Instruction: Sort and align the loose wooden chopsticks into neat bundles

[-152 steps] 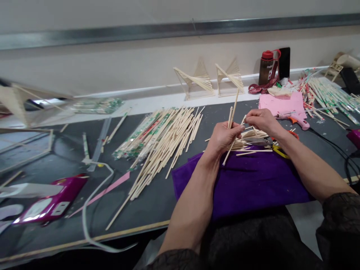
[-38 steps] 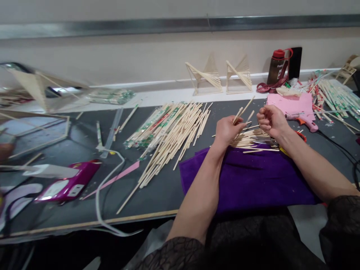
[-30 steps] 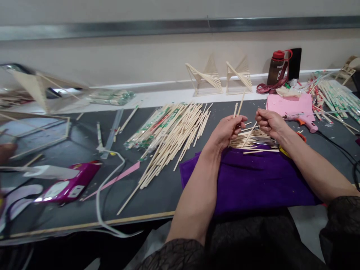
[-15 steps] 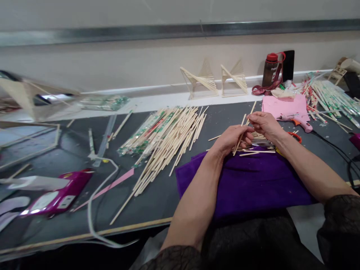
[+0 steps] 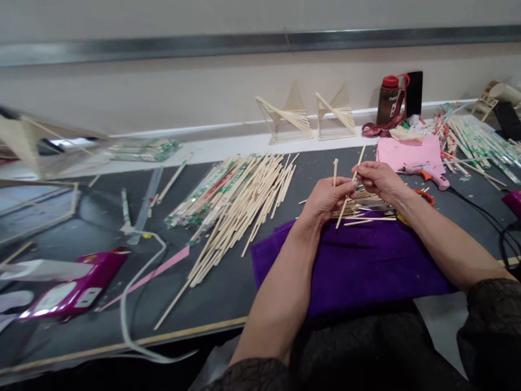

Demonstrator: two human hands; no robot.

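Thin wooden sticks are between my hands above a purple cloth (image 5: 374, 266). My left hand (image 5: 328, 198) is closed on a short upright stick (image 5: 335, 172), and its fingertips also touch a slanted stick (image 5: 360, 158). That slanted stick is pinched by my right hand (image 5: 375, 178) near its upper part. Under and behind my hands lie several more sticks (image 5: 369, 219), with scissors (image 5: 424, 197) among them, partly hidden. A pink glue gun (image 5: 435, 175) rests right of my right hand, on the edge of pink paper (image 5: 407, 155).
A large pile of loose sticks (image 5: 244, 206) and wrapped ones (image 5: 203, 190) lie left. Two stick frames (image 5: 285, 117) stand by the wall, near a bottle (image 5: 387, 103). A white cable (image 5: 124, 304) and a magenta power strip (image 5: 87, 288) are far left.
The stick in my left hand has turned upright and parted from the slanted stick at the top. My hands have shifted slightly, and the whole view has drifted a little.
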